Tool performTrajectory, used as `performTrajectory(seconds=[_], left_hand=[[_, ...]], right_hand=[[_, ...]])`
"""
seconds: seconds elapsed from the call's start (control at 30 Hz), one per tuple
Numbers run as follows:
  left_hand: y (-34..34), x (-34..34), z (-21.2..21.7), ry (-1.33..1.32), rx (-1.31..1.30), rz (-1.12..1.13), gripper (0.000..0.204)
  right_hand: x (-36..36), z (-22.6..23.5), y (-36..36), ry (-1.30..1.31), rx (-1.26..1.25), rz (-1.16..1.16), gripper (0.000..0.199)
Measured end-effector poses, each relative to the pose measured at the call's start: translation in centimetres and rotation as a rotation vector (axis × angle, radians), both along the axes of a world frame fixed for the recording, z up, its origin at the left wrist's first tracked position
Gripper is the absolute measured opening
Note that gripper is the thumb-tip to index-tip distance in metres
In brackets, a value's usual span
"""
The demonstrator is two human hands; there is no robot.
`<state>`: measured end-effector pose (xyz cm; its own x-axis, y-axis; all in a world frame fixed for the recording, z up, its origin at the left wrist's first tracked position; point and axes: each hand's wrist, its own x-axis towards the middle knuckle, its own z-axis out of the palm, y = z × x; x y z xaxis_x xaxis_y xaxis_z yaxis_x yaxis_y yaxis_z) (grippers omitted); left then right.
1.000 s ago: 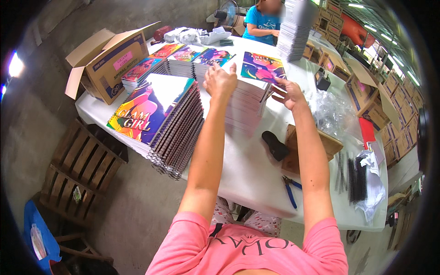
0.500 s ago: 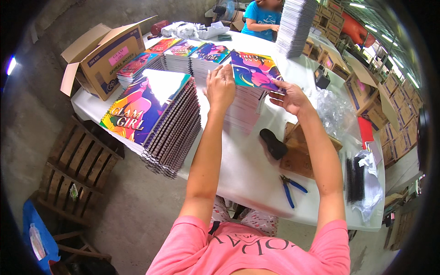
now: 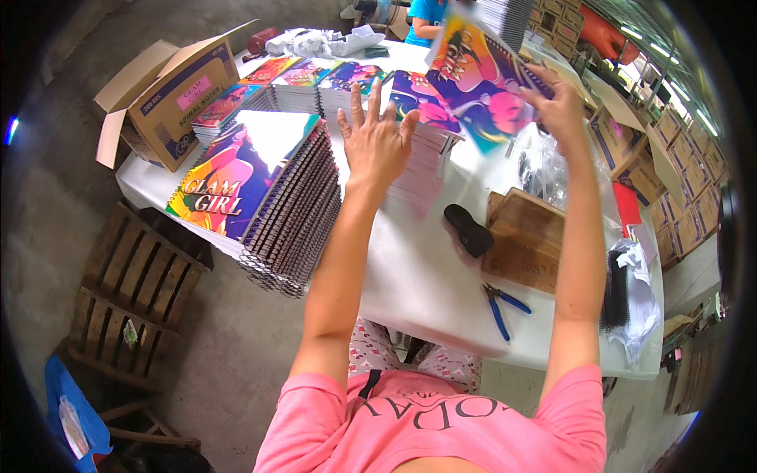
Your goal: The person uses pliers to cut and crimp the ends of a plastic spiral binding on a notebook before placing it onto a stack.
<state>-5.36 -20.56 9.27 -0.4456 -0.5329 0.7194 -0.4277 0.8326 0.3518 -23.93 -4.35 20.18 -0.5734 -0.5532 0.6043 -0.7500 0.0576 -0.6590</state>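
My right hand [image 3: 556, 106] is closed on the right edge of a colourful-covered notebook [image 3: 481, 83]. The notebook hangs tilted in the air, slightly blurred, above the right end of a row of stacks. Just below and left of it a stack of notebooks [image 3: 422, 102] shows the same kind of cover on top. My left hand [image 3: 376, 142] is open with its fingers spread, holding nothing, in front of the stacks. To its left stands a tall stack of spiral notebooks [image 3: 244, 169], with dark coils along its right and front sides.
An open cardboard box [image 3: 177, 98] stands at the far left of the white table [image 3: 394, 288]. Nearer me lie blue-handled pliers [image 3: 502, 307], a black rounded tool [image 3: 468, 230] and a wooden block [image 3: 524, 248]. Clear plastic [image 3: 544, 177] lies beyond. Another person [image 3: 426, 20] is at the back.
My right hand has lifted the notebook up and rightward off the stack, tilting it. My left hand has come away from the stack, moved slightly left and spread its fingers.
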Motion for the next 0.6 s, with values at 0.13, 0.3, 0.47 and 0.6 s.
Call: performTrajectory(seconds=[0.13, 0.3, 0.47, 0.6], left_hand=[[6.5, 4.7, 1.3, 0.478, 0.059, -0.266, 0.05], [10.3, 13.0, -6.3, 0.295, 0.676, -0.716, 0.049], [13.3, 13.6, -15.3, 0.405, 0.99, -0.479, 0.051], [15.2, 13.3, -16.1, 0.342, 0.847, -0.46, 0.06]], right_hand=[[7.3, -0.1, 9.9, 0.186, 0.189, 0.275, 0.032], [13.0, -8.2, 14.7, 0.01, 0.196, 0.377, 0.031], [16.8, -19.8, 13.0, -0.78, -0.203, 0.307, 0.065], [17.2, -23.6, 14.3, -0.735, -0.093, 0.224, 0.077]])
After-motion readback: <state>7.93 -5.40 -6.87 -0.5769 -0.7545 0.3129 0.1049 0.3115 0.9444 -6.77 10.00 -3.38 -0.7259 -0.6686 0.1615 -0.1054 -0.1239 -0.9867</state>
